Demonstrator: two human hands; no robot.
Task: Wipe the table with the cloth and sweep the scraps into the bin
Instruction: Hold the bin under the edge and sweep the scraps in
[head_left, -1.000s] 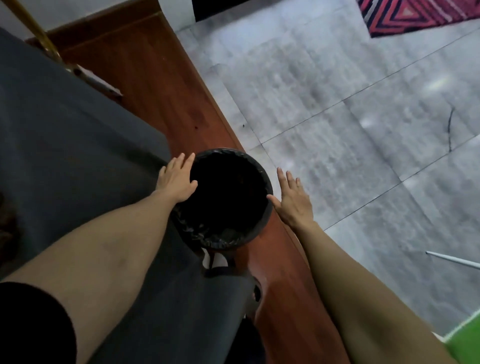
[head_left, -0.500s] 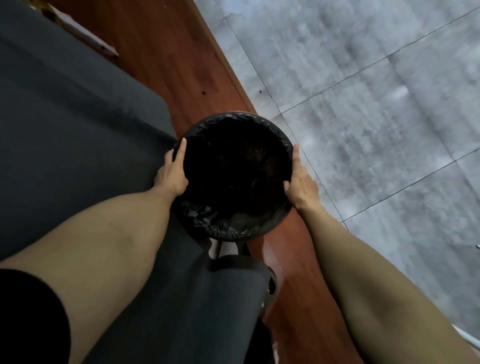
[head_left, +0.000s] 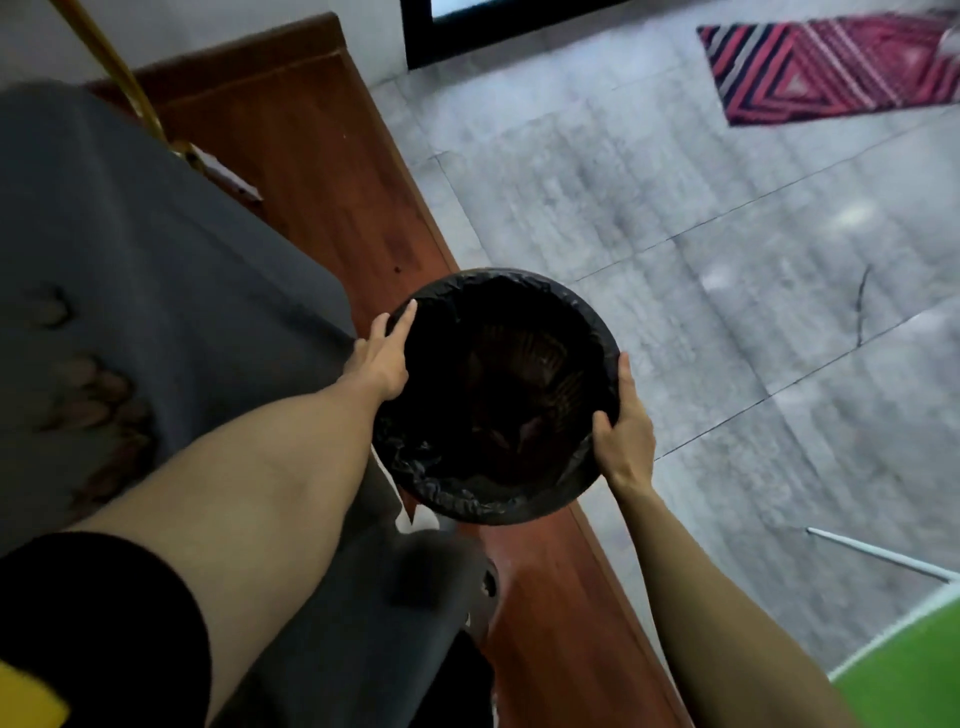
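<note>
bin (head_left: 496, 395) sits between your hands at the tabletop (head_left: 322, 171) edge, round, lined w/ a crinkly black plastic bag folded over the rim; dark ribbed wall shows inside. your left hand (head_left: 382, 358) lies on the near-left rim w/ fingers straight, nothing gripped. your right hand (head_left: 626, 428) grips the right rim, thumb hooked over the edge. looks like the bin-positioning step, before the sweep. next move prob calls for holding the rim just below the tabletop edge so scraps drop in. brownish scraps (head_left: 98, 395) lie well apart on the grey cloth (head_left: 156, 270), soft, matte, draped over glossy reddish wood. floor is pale tile.
</note>
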